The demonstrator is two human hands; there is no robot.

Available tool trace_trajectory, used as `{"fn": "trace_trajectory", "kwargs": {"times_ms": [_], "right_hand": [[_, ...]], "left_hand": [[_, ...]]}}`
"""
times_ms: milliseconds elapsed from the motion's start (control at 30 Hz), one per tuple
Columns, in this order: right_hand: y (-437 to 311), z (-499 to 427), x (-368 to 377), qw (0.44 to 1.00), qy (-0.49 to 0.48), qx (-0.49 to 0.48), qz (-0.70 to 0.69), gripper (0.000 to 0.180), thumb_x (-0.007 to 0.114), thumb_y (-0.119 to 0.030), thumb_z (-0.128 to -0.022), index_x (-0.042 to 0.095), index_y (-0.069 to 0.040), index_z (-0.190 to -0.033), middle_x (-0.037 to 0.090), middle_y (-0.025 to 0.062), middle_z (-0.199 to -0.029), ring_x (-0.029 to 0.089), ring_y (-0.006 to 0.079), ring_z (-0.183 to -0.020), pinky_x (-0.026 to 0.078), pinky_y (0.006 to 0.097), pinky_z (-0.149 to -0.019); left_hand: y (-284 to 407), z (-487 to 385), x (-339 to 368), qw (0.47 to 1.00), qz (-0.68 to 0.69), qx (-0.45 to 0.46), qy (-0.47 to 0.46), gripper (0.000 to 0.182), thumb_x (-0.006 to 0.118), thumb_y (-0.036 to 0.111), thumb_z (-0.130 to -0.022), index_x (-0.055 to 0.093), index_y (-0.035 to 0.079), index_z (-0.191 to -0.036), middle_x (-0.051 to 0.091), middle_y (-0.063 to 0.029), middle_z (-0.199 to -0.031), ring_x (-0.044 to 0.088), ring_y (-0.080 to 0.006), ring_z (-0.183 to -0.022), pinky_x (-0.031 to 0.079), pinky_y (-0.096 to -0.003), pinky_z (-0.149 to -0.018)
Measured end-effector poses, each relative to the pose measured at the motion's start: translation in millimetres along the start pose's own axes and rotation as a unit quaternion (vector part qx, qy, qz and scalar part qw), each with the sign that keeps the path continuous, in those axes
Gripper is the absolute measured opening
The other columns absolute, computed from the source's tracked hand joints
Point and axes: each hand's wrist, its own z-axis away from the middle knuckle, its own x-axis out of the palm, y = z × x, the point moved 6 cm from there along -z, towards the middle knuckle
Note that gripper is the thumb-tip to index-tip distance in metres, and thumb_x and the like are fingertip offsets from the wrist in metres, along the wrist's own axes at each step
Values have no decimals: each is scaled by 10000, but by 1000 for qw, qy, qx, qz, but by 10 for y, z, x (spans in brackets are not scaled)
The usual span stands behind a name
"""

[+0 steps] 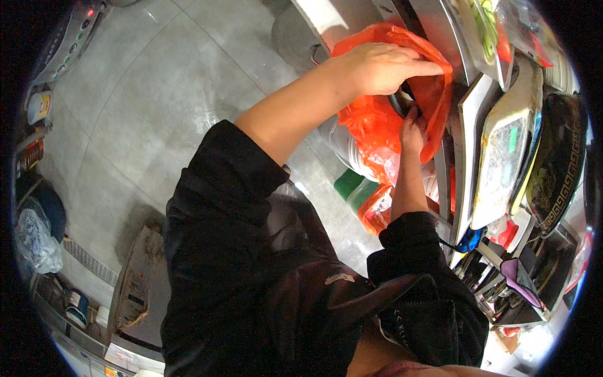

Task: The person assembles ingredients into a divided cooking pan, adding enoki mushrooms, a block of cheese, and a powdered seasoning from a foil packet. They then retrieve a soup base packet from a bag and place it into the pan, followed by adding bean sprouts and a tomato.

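My left hand [388,68] lies over the opening of a red plastic bag [372,125], its index finger stretched along the bag's right rim and its other fingers curled on the near edge. Just below it, my right hand [414,132] is at the bag's mouth, partly inside, its fingertips against a dark, shiny, curved rim [400,101]. Whether they grip this rim is hidden. What the dark thing is cannot be told, as the bag and my left hand cover most of it. The bag hangs beside a metal counter's edge.
At the right, a white board [476,108], a worn whitish tray-like thing [504,160], a dark patterned tray [560,160] and a container of sliced green vegetables [490,33] crowd the counter. A green container [348,184] stands low. Grey floor tiles [155,80] lie left.
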Motion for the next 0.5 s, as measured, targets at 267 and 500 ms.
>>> {"fn": "trace_trajectory", "kwargs": {"times_ms": [267, 500], "right_hand": [[-249, 162, 28, 979, -34, -172, -99, 591, 563, -479, -809, 510, -6, -1158, 485, 226, -1210, 451, 394, -1112, 385, 425, -911], [-306, 49, 172, 987, -66, -144, 5, 468, 685, -369, -736, 579, -39, -1050, 590, 191, -1002, 551, 362, -939, 443, 423, -801]], "left_hand": [[-57, -20, 56, 998, 9, -6, 56, 723, 522, -25, -695, 372, 314, -1315, 565, -83, -1073, 555, -316, -941, 466, -390, -806], [-57, -65, -30, 999, -23, -10, 43, 689, 501, -54, -680, 438, 278, -1280, 542, -95, -1124, 548, -314, -981, 463, -389, -829]]}}
